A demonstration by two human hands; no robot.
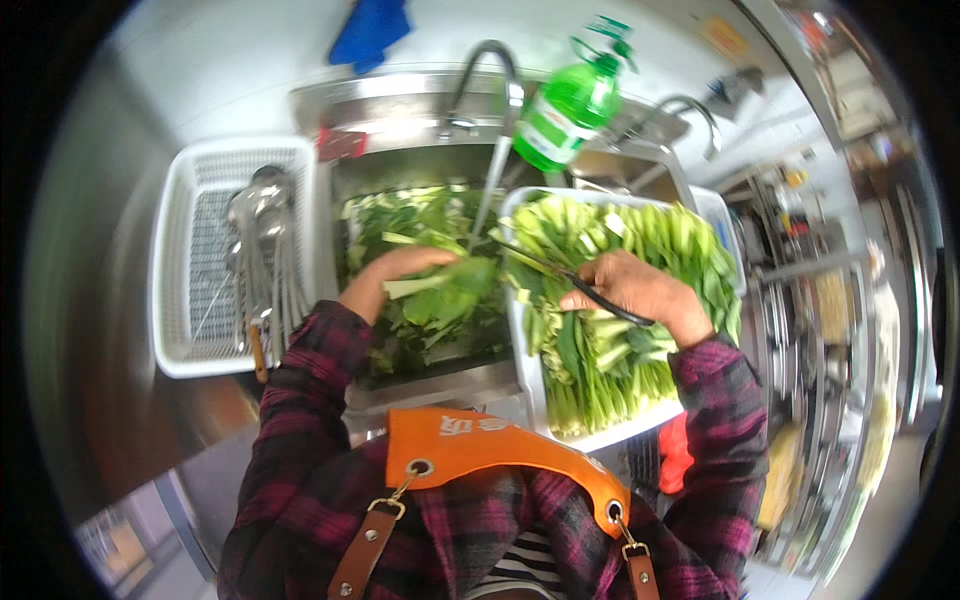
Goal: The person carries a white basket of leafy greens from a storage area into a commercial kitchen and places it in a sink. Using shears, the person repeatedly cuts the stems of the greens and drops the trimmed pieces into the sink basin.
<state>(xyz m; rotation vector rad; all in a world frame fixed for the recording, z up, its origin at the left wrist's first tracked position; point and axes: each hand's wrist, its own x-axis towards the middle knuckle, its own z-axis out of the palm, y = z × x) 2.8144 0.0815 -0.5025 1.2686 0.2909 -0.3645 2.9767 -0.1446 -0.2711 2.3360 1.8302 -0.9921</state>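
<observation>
My left hand [390, 274] holds a bunch of leafy greens [450, 289] with pale stalks over the sink basin [431, 386]. In my right hand [641, 289] is a slim black-handled cutting tool [611, 306], its dark blade pointing left towards the bunch; whether it is a knife or scissors I cannot tell. Cut greens [382, 217] float in the basin's water. Beneath my right hand stands a white plastic tub [534, 397], heaped with rows of stalked greens [585, 375]. A stream of water [493, 176] runs from the curved faucet [491, 49] into the basin, behind the held bunch.
Left of the sink, a white plastic basket [171, 300] holds metal ladles [270, 217] and other long-handled utensils. A green pump bottle [562, 120] stands behind the tub, near a second faucet [694, 109]. A blue cloth [367, 34] hangs on the wall. Shelving [810, 270] lines the right.
</observation>
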